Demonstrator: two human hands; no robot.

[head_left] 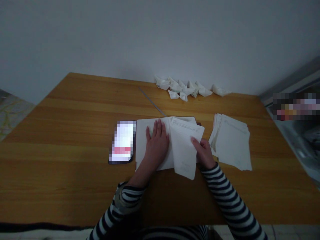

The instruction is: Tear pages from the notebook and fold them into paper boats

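Observation:
An open notebook (141, 133) lies in front of me with white pages. My left hand (157, 141) rests flat on its left page, fingers stretched out toward the spine. My right hand (205, 151) pinches a sheet of paper (185, 150) by its right edge, thumb on top. This sheet is tilted and lifted over the notebook's right side, its lower corner reaching past the notebook's near edge. Whether it is still joined at the spine I cannot tell. Faint print shows along its top.
A phone (123, 141) with a lit screen lies left of the notebook. On the right is a stack of loose sheets (233, 141). Several folded paper boats (185, 88) stand along the wall. A thin grey rod (152, 101) lies behind the notebook on the wooden table (75, 133).

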